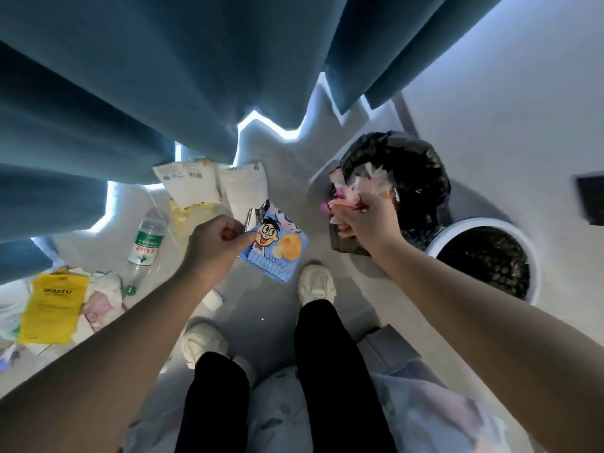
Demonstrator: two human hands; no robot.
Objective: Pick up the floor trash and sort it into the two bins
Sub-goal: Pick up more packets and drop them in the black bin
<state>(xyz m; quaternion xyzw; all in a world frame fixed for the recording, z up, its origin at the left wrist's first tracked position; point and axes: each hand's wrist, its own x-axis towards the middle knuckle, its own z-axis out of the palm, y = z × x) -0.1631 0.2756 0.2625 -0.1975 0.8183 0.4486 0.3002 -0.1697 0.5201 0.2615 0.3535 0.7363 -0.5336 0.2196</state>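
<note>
My left hand [214, 243] pinches a blue snack wrapper [277, 248] with a cartoon face, held above the floor between the trash pile and the bins. My right hand [366, 220] grips a crumpled bundle of pink and clear wrappers [351, 188] at the near edge of a bin lined with a black bag [411, 178]. A second, white-rimmed round bin [480, 259] with a dark liner stands just right of it. On the floor lie a clear plastic bottle [145, 246] with a green label, white packets [192, 184] and a yellow bag [52, 308].
Blue curtains [130, 93] hang over the far side and the left. A white wall [523, 109] runs behind the bins. My two feet in white shoes [315, 282] stand on the grey floor below the hands. Crumpled tissue [104, 289] lies by the yellow bag.
</note>
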